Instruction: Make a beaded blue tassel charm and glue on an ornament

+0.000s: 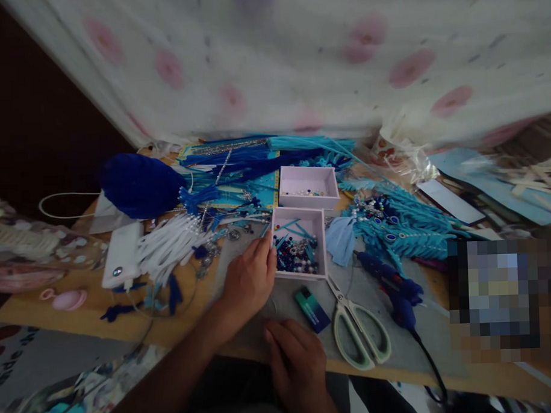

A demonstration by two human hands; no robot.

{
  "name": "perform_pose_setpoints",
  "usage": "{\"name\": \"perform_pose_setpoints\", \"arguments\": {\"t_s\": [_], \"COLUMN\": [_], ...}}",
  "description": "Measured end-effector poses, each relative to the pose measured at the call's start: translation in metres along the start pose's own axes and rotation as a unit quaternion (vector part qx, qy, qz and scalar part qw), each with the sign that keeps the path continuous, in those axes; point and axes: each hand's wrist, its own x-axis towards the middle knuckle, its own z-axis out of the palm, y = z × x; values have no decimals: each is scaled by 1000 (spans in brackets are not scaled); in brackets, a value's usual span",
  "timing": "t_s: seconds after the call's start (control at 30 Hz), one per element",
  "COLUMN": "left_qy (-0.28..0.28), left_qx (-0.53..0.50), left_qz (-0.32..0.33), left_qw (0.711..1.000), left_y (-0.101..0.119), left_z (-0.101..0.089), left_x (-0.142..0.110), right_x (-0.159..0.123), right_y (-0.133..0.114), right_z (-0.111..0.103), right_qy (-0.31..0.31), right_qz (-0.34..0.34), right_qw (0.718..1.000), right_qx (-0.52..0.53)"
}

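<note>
My left hand (248, 280) is closed at the left wall of a pale lilac box (322, 244), its fingertips against that wall. Inside the box lie many dark blue, red and pearly beads (298, 257) with a few turquoise strips. Below it, near the table's front edge, my right hand (299, 356) is curled with thumb and fingers together; whatever it pinches is hidden. A faint thin line shows between the two hands. Right of them lie a green and blue small box (312, 309) and scissors (354, 324) with pale handles, their tips at the box's corner.
Behind stands a second lilac box (309, 199) with few beads. A blue glue gun (391, 284) with a black cord lies right, beside turquoise pipe-cleaner pieces (411, 220). At left are white pipe cleaners (171, 243), a white power bank (122, 255) and a dark blue bundle (141, 186).
</note>
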Motion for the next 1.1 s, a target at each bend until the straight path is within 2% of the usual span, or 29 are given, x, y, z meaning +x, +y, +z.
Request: {"name": "perform_pose_setpoints", "arguments": {"t_s": [0.1, 0.3, 0.4, 0.47, 0.6, 0.67, 0.73, 0.83, 0.97, 1.03, 1.1], "left_qy": [16, 100, 81, 45, -19, -34, -53, -86, -90, -79, -104], "left_qx": [-30, -84, -75, -59, -73, -87, -112, -133, -30, 23, 61], "left_qz": [24, 6, 28, 34, 21, 20, 28, 40, 78, 99, 103], "left_qw": [999, 991, 993, 997, 997, 995, 992, 987, 992, 992, 987], "left_y": [-7, -31, -45, -54, -64, -64, -59, -46, -30, -26, -25], "left_z": [-23, -103, -123, -123, -104, -95, -90, -82, -67, -57, -48], "left_x": [17, 91, 110, 107, 93, 99, 118, 161, 212, 226, 233], "right_x": [-1, -2, -2, -2, -3, -2, -2, -3, -3, -3, -3], "right_y": [0, 1, 2, 2, 2, 3, 3, 2, 2, 3, 3], "right_z": [0, 1, 2, 2, 3, 4, 4, 5, 6, 6, 6], "right_qy": [-4, -10, 2, 9, -7, -11, -9, -10, -9, 0, 4], "right_qz": [1, -3, -7, -10, -4, -5, -6, -3, -5, -11, -14], "right_qw": [1000, 1000, 1000, 1000, 1000, 1000, 1000, 1000, 999, 999, 999], "right_qx": [-6, -6, -8, -6, 1, -1, -12, -26, -34, -38, -40]}}
